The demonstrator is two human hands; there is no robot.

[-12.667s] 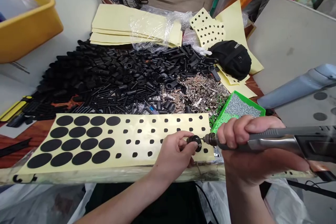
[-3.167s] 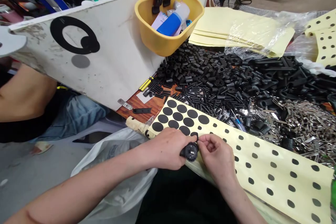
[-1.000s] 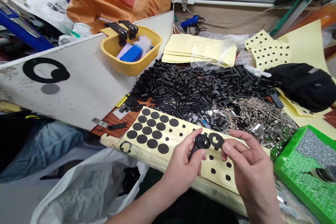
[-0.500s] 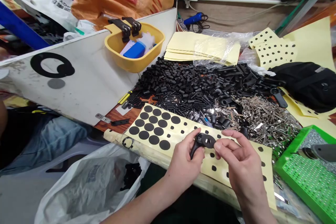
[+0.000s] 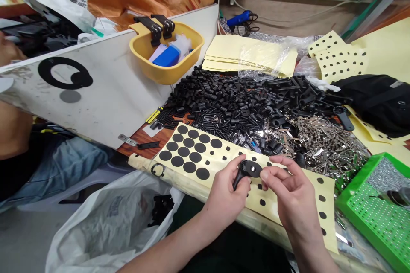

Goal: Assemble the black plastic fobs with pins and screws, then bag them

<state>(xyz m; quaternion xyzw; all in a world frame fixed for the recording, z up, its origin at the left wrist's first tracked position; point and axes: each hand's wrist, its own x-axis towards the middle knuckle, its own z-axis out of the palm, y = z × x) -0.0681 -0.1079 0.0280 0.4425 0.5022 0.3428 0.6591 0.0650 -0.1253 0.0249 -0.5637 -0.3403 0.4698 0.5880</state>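
My left hand (image 5: 227, 194) grips a small black plastic part (image 5: 246, 170) with a round head and short handle, holding it over a yellow backing sheet (image 5: 224, 160) covered in black round stickers. My right hand (image 5: 290, 192) pinches at the round head of that same part with thumb and forefinger, pressing on its face. Both hands meet near the table's front edge.
A big heap of black plastic pieces (image 5: 243, 102) and silver metal bits (image 5: 323, 140) lies behind. A green tray (image 5: 368, 204) sits right, a yellow tub (image 5: 166, 57) on a white board (image 5: 105, 81) left, a black pouch (image 5: 378, 98) far right, a plastic bag (image 5: 109, 226) below. Another person sits at far left.
The view has swung from the left side back to the table centre. The black round sticker held beside the part a second ago now sits pressed on its head.
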